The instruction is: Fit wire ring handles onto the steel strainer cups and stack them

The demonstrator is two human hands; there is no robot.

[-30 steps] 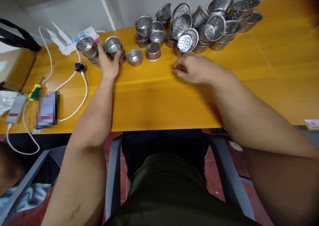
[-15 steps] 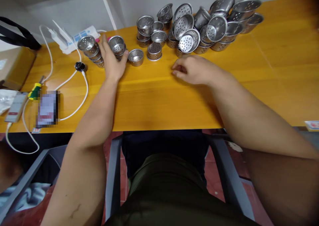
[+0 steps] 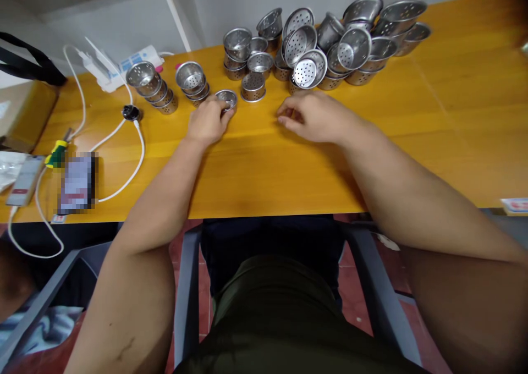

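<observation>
My left hand (image 3: 209,120) is closed at the near left rim of a small perforated metal cup (image 3: 228,98), with fingertips inside it and the thumb at its front. Left of that hand stand two leaning stacks of like cups, a nearer stack (image 3: 191,78) and a farther left stack (image 3: 145,81). An upside-down metal cup (image 3: 253,86) sits just right of the gripped one. My right hand (image 3: 312,115) rests on the table with fingers curled and pinched, in front of the heaped perforated cups (image 3: 306,72). Whatever its fingertips might hold is hidden.
The heap spreads along the back right by the grey wall. On the left lie a white power strip (image 3: 138,59), cables, a black plug (image 3: 131,113), a green-yellow screwdriver (image 3: 56,153), two phones and a cardboard box (image 3: 25,107). The wooden table's (image 3: 264,181) front edge is close to me.
My left hand has left the nearer left stack, moved right and toward me, and closed on the single cup. My right hand stays in nearly the same place.
</observation>
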